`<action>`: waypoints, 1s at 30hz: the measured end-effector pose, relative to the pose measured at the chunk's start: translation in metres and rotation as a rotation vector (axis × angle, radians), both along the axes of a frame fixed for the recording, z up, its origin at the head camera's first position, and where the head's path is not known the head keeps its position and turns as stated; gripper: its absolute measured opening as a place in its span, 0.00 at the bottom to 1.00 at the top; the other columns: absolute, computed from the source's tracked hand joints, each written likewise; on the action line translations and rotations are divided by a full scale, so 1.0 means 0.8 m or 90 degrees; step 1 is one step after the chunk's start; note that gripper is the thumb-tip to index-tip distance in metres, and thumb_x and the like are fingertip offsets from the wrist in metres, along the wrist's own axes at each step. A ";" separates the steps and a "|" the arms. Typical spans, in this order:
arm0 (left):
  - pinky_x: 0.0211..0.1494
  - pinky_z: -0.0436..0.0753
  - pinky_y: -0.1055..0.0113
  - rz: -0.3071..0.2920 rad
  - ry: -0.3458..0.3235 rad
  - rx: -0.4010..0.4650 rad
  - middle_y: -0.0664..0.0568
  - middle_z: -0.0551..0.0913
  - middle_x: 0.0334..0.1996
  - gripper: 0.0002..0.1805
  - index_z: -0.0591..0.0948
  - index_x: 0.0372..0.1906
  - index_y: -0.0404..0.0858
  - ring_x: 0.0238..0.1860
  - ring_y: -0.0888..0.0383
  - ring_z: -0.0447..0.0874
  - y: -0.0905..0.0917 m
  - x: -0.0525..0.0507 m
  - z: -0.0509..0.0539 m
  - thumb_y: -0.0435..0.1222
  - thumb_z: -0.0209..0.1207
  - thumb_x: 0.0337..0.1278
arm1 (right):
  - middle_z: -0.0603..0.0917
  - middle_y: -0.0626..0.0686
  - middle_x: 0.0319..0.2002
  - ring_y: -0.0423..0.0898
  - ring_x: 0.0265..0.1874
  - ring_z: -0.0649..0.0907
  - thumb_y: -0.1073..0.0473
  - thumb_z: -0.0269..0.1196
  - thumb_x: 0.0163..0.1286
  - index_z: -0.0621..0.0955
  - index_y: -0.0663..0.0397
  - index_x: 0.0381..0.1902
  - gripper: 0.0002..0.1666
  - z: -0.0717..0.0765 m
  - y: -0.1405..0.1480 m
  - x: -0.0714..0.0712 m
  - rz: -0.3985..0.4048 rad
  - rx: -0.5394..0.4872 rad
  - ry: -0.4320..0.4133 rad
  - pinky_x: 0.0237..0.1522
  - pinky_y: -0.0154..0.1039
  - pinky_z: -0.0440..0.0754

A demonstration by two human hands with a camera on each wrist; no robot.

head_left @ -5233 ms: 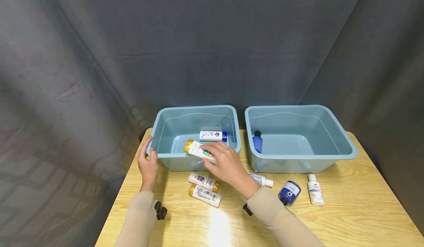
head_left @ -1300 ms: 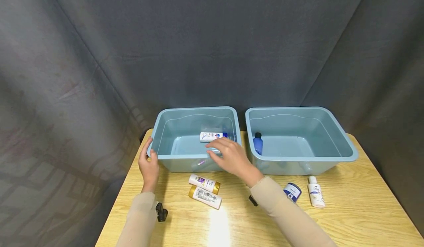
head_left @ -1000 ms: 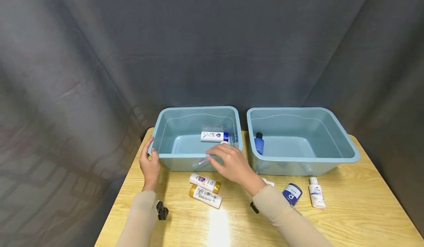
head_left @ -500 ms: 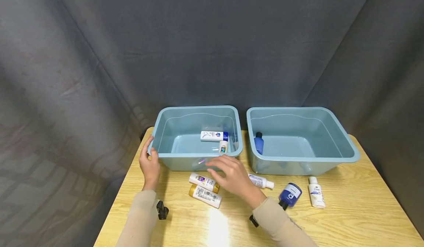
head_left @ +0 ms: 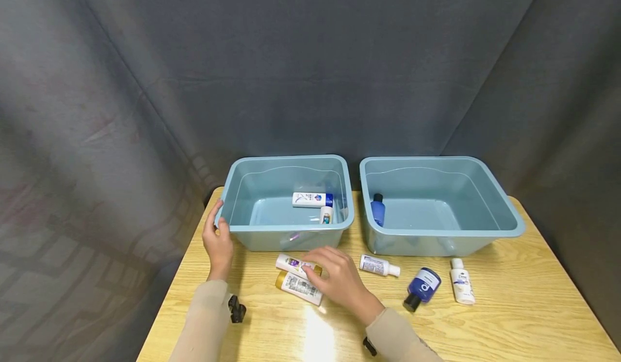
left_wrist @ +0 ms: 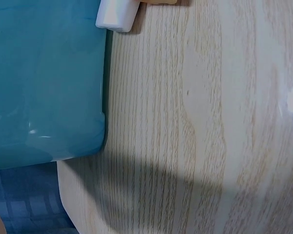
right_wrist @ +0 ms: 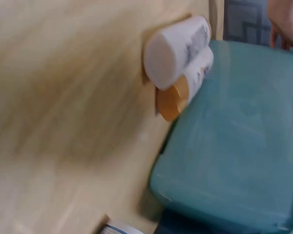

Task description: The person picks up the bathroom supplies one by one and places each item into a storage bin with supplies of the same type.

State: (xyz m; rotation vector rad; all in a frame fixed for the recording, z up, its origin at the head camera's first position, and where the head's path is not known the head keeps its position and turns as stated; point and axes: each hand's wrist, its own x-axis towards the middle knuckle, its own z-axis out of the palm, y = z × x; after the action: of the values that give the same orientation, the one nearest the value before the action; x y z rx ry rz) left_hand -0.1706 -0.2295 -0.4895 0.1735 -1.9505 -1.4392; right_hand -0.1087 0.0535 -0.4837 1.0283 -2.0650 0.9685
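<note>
My left hand grips the left bin at its front left corner. My right hand, fingers bent and apart, hovers over two gold-capped white bottles lying side by side: a purple-labelled one and one with its printed back up. In the right wrist view, these bottles lie beside the bin, and no fingers touch them. Inside the left bin are a blue-capped white bottle and another white bottle, partly hidden by the front wall.
The right bin holds a blue bottle. Before it on the table lie a white bottle, a dark blue bottle and another white bottle. Grey curtain hangs behind.
The gold-capped bottle that my right hand held over the left bin has been let go and lies inside. That hand has moved down toward the two bottles; my left hand has stayed.
</note>
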 end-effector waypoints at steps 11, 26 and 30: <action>0.50 0.65 0.74 -0.005 0.011 0.000 0.36 0.75 0.63 0.23 0.75 0.62 0.25 0.66 0.40 0.69 0.023 0.024 0.046 0.21 0.43 0.64 | 0.88 0.46 0.38 0.42 0.39 0.86 0.57 0.69 0.63 0.87 0.49 0.39 0.07 -0.026 -0.010 0.017 -0.011 -0.013 -0.038 0.46 0.36 0.83; 0.50 0.65 0.72 -0.008 0.015 -0.002 0.35 0.75 0.63 0.23 0.75 0.62 0.24 0.65 0.40 0.69 0.023 0.023 0.045 0.21 0.44 0.64 | 0.87 0.43 0.38 0.39 0.37 0.84 0.57 0.70 0.62 0.87 0.50 0.39 0.08 -0.056 -0.020 0.033 -0.042 -0.007 -0.092 0.43 0.31 0.82; 0.50 0.65 0.71 -0.007 0.012 -0.002 0.35 0.75 0.63 0.23 0.75 0.62 0.24 0.65 0.41 0.69 0.023 0.024 0.046 0.21 0.44 0.64 | 0.86 0.43 0.38 0.40 0.39 0.85 0.57 0.73 0.58 0.87 0.49 0.40 0.11 -0.061 -0.023 0.037 -0.063 0.005 -0.118 0.45 0.34 0.82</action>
State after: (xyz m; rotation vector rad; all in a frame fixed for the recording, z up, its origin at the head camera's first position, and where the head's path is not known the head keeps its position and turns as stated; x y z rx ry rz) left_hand -0.1518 -0.2111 -0.4530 0.1474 -1.9409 -1.4388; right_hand -0.0788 0.0348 -0.5322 0.8586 -2.2490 1.0377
